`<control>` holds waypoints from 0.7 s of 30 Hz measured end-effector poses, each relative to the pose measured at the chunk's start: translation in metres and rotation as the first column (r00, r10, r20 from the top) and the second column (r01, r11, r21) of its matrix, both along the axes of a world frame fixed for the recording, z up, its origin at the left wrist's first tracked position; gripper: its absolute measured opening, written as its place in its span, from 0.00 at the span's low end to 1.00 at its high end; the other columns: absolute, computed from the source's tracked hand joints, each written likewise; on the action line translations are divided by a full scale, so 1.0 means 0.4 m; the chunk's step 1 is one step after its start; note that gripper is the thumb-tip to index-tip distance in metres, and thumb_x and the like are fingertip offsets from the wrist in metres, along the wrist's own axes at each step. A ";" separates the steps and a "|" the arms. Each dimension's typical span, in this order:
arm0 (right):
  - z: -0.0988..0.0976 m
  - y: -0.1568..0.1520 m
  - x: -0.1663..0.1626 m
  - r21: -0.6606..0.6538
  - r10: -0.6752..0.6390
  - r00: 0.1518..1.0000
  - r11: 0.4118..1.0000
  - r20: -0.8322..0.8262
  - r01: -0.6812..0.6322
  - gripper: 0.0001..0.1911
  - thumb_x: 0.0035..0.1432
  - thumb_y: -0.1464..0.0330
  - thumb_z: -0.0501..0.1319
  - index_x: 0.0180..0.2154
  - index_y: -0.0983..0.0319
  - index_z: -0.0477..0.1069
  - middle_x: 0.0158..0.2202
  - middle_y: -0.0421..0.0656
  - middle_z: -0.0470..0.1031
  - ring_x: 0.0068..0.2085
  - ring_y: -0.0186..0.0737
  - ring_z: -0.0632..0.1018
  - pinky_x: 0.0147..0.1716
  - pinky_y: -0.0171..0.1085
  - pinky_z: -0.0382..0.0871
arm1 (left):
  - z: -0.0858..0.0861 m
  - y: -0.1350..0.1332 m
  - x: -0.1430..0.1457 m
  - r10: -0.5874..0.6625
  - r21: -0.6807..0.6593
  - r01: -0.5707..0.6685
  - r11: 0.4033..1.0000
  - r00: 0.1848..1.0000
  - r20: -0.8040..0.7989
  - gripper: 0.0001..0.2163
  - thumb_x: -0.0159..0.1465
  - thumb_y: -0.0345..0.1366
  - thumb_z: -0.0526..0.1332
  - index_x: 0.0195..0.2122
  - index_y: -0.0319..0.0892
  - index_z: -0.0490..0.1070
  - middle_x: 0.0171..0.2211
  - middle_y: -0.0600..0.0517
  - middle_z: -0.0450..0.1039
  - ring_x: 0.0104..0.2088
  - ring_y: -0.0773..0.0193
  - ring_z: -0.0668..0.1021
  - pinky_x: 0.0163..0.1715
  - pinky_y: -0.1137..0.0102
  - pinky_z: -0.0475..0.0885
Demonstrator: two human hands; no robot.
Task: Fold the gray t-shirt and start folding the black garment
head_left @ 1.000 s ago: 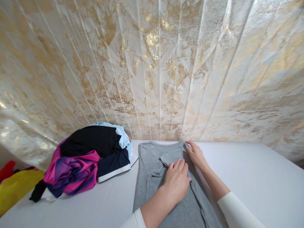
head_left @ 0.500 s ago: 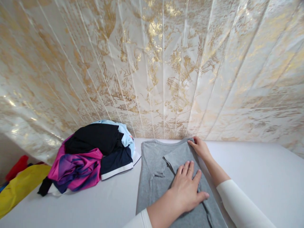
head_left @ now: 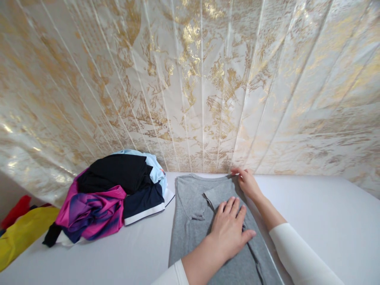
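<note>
White sheeting with a metallic gold pattern [head_left: 190, 79] backs the work area, rising behind the far end of a grey knit short-sleeved shirt [head_left: 190, 198]. This shirt lies flat on a white counter [head_left: 314, 221] and serves as the reference for all positions below.

Left hand [head_left: 228, 227]: palm down on the middle of the shirt, fingers fanned and thumb held out; its grip is spread, holding nothing between the fingers. Right hand [head_left: 246, 182]: at the shirt's far right corner, beside the collar. Its fingers are bent toward that corner; whether the grip pinches cloth cannot be determined.

Condition of the work: partly complete, in my judgement. Both side portions appear turned in over the shirt's body, with sleeve edges lying on top near the collar. Shallow wrinkles are noted left of its centre, and a loose fold edge runs down its right half. No lengthwise doubling is evident; the body extends from the collar past the lower edge of view, so its near end cannot be inspected. Smoothing and any further folding appear outstanding.

Left of the shirt, well within reach, sits an untidy heap: a black garment [head_left: 114, 172], a light blue garment [head_left: 158, 170], a navy garment with a white band [head_left: 145, 204] and a crumpled pink-and-purple garment [head_left: 92, 213]. Farther left of the shirt are a yellow cloth [head_left: 25, 229] and a red cloth [head_left: 16, 209]; their support cannot be confirmed.
</note>
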State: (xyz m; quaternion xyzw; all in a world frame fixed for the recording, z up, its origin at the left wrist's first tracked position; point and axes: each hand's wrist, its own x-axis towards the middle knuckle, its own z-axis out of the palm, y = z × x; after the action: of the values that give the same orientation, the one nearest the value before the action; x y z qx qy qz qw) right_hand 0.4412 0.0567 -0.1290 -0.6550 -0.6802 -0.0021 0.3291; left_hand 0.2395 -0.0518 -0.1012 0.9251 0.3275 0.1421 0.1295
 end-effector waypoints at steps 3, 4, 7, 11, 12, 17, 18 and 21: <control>0.005 0.004 0.006 -0.020 0.032 0.999 0.999 0.014 -0.031 0.23 0.51 0.79 0.49 0.44 0.61 0.74 0.35 0.44 0.78 0.41 0.42 0.72 0.45 0.38 0.64 | 0.002 -0.002 0.002 -0.011 0.017 0.011 1.000 1.000 -0.002 0.30 0.68 0.54 0.46 0.64 0.39 0.56 0.66 0.42 0.51 0.66 0.54 0.53 0.63 0.55 0.53; 0.006 0.007 0.011 -0.025 0.032 0.999 0.999 0.017 -0.031 0.22 0.52 0.78 0.49 0.43 0.62 0.75 0.34 0.44 0.77 0.39 0.42 0.72 0.44 0.38 0.65 | 0.002 -0.002 0.002 -0.012 0.022 0.012 1.000 1.000 -0.010 0.30 0.68 0.55 0.46 0.64 0.39 0.56 0.66 0.42 0.51 0.66 0.54 0.53 0.63 0.55 0.53; 0.010 0.014 0.028 -0.032 0.025 0.999 0.999 0.020 -0.024 0.20 0.56 0.75 0.48 0.42 0.61 0.75 0.33 0.44 0.76 0.37 0.43 0.71 0.42 0.38 0.65 | -0.001 -0.001 0.002 -0.008 0.031 0.009 0.999 0.999 -0.033 0.31 0.67 0.55 0.47 0.64 0.39 0.55 0.66 0.43 0.51 0.66 0.53 0.54 0.63 0.56 0.54; 0.005 0.021 0.042 -0.051 0.036 0.999 0.998 0.024 -0.034 0.19 0.57 0.75 0.47 0.39 0.61 0.76 0.34 0.46 0.76 0.39 0.43 0.72 0.42 0.38 0.64 | -0.005 0.003 0.000 -0.012 0.024 0.013 1.000 1.000 -0.026 0.31 0.67 0.54 0.49 0.65 0.40 0.53 0.66 0.42 0.50 0.66 0.53 0.54 0.62 0.56 0.54; 0.002 0.022 0.044 -0.057 0.041 0.999 0.998 0.021 -0.039 0.19 0.57 0.74 0.47 0.38 0.61 0.76 0.34 0.46 0.76 0.39 0.43 0.72 0.42 0.38 0.64 | -0.005 0.004 -0.001 -0.013 0.021 0.014 1.000 1.000 -0.020 0.31 0.67 0.54 0.49 0.65 0.40 0.54 0.66 0.42 0.51 0.66 0.53 0.54 0.62 0.55 0.54; 0.005 0.022 0.060 -0.096 0.067 0.997 0.993 -0.041 -0.071 0.16 0.60 0.65 0.50 0.45 0.62 0.72 0.31 0.44 0.76 0.34 0.42 0.74 0.37 0.38 0.67 | 0.002 0.004 -0.002 -0.011 0.018 0.011 1.000 1.000 0.005 0.27 0.68 0.52 0.49 0.63 0.41 0.58 0.66 0.42 0.52 0.66 0.52 0.55 0.62 0.54 0.54; 0.008 0.021 0.065 -0.112 0.086 0.995 0.989 -0.056 -0.092 0.16 0.59 0.65 0.52 0.45 0.61 0.72 0.30 0.42 0.76 0.32 0.40 0.74 0.35 0.37 0.68 | 0.004 0.003 -0.002 -0.018 0.025 0.018 1.000 1.000 0.010 0.26 0.68 0.52 0.49 0.62 0.41 0.59 0.66 0.42 0.51 0.66 0.52 0.55 0.62 0.54 0.54; 0.013 0.017 0.075 -0.142 0.125 0.988 0.980 -0.090 -0.137 0.14 0.55 0.67 0.56 0.44 0.61 0.71 0.31 0.41 0.77 0.28 0.37 0.74 0.32 0.35 0.68 | 0.006 -0.002 -0.001 -0.077 0.043 0.076 0.996 0.997 0.009 0.26 0.68 0.52 0.48 0.62 0.42 0.59 0.66 0.44 0.52 0.66 0.53 0.54 0.62 0.53 0.53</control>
State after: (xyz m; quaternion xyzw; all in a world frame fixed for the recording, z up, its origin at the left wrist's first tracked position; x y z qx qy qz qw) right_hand 0.4711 0.0633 -0.1238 -0.6309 -0.7063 0.0963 0.3063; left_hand 0.2389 -0.0527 -0.0988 0.9387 0.2881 0.1490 0.1170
